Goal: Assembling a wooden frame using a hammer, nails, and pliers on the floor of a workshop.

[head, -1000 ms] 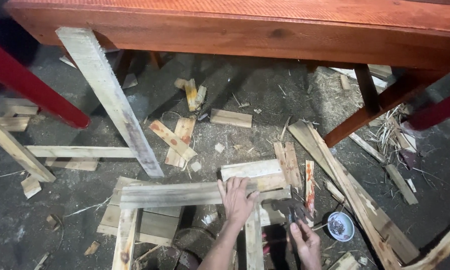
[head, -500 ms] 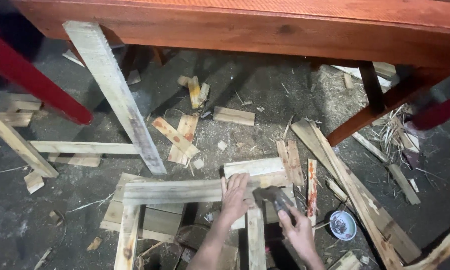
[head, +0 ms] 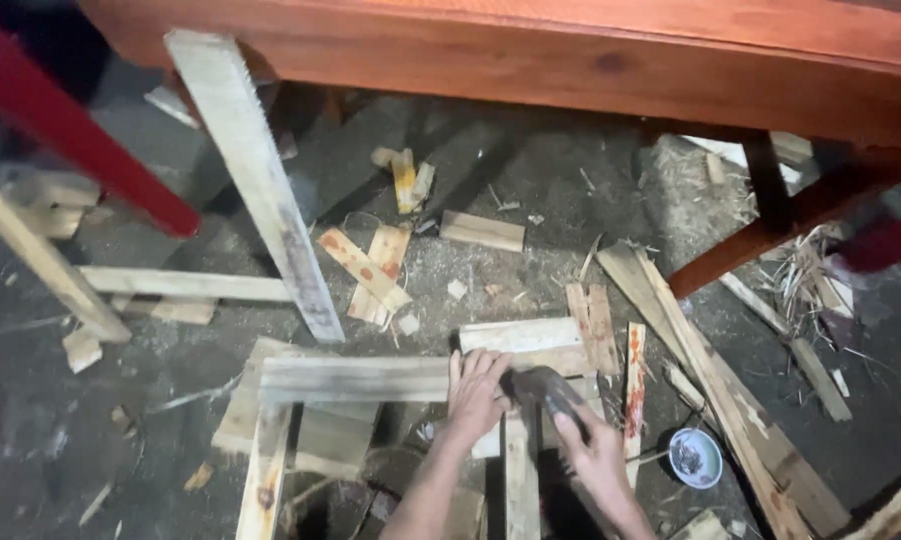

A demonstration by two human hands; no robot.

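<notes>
My left hand (head: 474, 395) presses flat on a pale horizontal plank (head: 356, 378) of a rough wooden frame lying on the ground. My right hand (head: 596, 455) grips the handle of a hammer (head: 546, 388), whose dark head sits just right of my left fingers, over the joint with an upright plank (head: 521, 470). Whether a nail is under the head is hidden.
A red-brown wooden bench (head: 611, 60) spans the top, with a slanted leg (head: 761, 235) at right. A long pale board (head: 256, 180) leans at upper left. Wood offcuts (head: 371, 265) litter the dark floor. A small round tin (head: 695, 458) lies at right.
My right hand has brought the hammer up and leftward, so its head is now close to my left fingers. My left hand has stayed on the plank.
</notes>
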